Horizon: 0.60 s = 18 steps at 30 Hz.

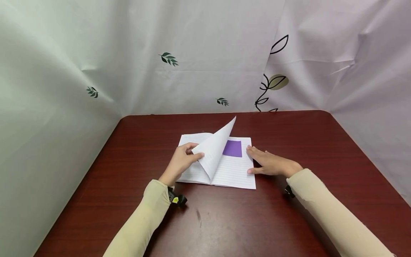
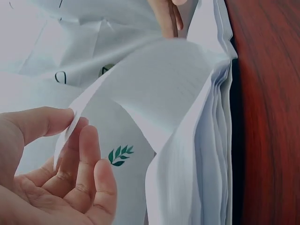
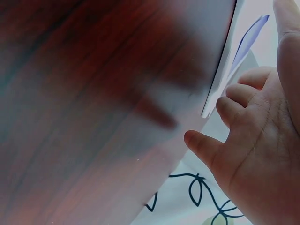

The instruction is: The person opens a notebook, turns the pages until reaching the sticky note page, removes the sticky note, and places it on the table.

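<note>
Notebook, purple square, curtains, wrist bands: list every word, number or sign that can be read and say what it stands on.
No readable text in any view.
Notebook: ruled lines only, no writing visible.
Purple square: plain, no print.
Curtains: leaf drawings only, no words.
Yellow mark on the black clip at the left wrist: too small to read.
Left hand pinches the lifted page, whose visible side is blank.

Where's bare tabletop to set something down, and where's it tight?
Free: the wide strip of table between the notebook and the near edge, between the sleeves; the far strip behind the notebook up to the curtain; both side margins. Crowded: the centre, where the left hand pinches a lifted page and the right hand rests at the notebook's right edge.
</note>
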Tool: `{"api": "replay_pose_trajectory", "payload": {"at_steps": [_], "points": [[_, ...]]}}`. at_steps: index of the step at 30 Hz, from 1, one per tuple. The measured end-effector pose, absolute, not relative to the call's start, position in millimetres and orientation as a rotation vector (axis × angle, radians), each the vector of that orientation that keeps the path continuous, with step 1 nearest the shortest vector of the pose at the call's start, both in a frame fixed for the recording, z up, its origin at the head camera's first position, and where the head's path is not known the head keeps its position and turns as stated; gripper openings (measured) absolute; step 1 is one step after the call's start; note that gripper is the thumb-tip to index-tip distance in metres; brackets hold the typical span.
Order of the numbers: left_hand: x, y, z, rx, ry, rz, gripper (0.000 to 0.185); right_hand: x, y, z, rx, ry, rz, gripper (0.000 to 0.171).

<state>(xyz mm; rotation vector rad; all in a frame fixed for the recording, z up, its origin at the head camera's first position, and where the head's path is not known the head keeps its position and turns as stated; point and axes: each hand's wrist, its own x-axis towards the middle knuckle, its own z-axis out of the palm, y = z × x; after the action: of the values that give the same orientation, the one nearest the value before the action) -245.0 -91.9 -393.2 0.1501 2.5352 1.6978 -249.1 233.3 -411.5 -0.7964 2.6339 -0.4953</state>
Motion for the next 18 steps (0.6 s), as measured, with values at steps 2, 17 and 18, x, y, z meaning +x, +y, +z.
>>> {"api": "replay_pose_trajectory", "payload": {"at_steps": [2,17,18], "points": [[-246.4,-94.1,-393.0,0.125,2.523,1.697,0.037,-249.2,232.8,-411.6,-0.798,2.636,-0.495,0.092],[-250.4,-114.4,-396.3,0.096,2.526,1.677,0.03,-248.3,229.6,-412.9,-0.828,2.62,-0.5,0.104],[-250.5,-116.0,-396.7,0.097,2.538,1.661,0.03,-248.4,229.3,-413.3,-0.832,2.62,-0.497,0.105]]}}
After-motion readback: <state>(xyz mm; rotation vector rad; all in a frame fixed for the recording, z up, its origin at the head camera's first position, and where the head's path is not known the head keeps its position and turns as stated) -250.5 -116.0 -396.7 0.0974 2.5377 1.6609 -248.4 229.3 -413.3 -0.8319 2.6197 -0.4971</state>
